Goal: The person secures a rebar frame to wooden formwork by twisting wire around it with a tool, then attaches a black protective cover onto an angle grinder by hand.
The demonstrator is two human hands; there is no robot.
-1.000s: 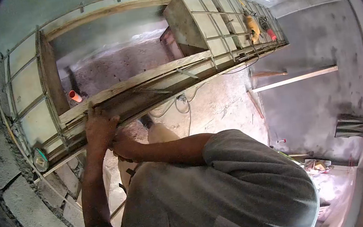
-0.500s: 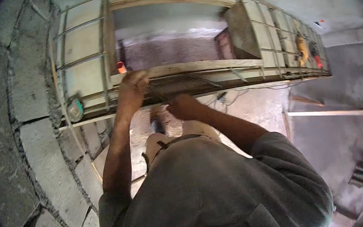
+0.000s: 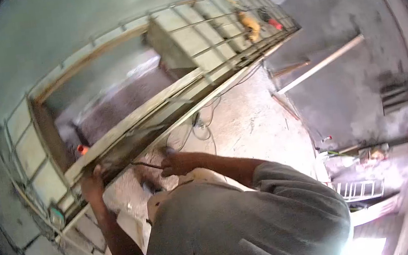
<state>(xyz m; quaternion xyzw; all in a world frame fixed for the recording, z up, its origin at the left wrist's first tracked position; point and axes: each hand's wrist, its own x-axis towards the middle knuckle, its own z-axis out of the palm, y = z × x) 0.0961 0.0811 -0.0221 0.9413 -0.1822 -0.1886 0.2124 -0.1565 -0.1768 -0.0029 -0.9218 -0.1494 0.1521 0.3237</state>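
1. The long panelled frame (image 3: pixel 188 40) runs on a slant, its near end at lower left and its far end at upper right; a light wooden board (image 3: pixel 134 121) follows the same axis along the front side of the rectangular opening.
2. The thin dark tool (image 3: pixel 146 165) is just outside the frame's front edge, towards the left end. Its long axis lies nearly crosswise in the view, tip to the left and slightly raised, pointing at that edge; whether the tip touches it, I cannot tell.
3. The right hand (image 3: pixel 173 163) has its fingers curled together, clamped on the right end of the tool.
4. The left hand (image 3: pixel 92 186) is at the frame's front edge, near the left corner of the opening. One digit points up towards the board; blur hides the others, so I cannot tell how far apart they are or whether they grip anything.
5. A tape measure (image 3: pixel 57 215) sits at the frame's front left corner, beyond the left hand.
6. A yellow power tool (image 3: pixel 250 26) and a red-ended tool (image 3: pixel 273 22) rest side by side near the frame's far right end.
7. A loose cable (image 3: pixel 210 136) hangs below the front edge, right of the hands.
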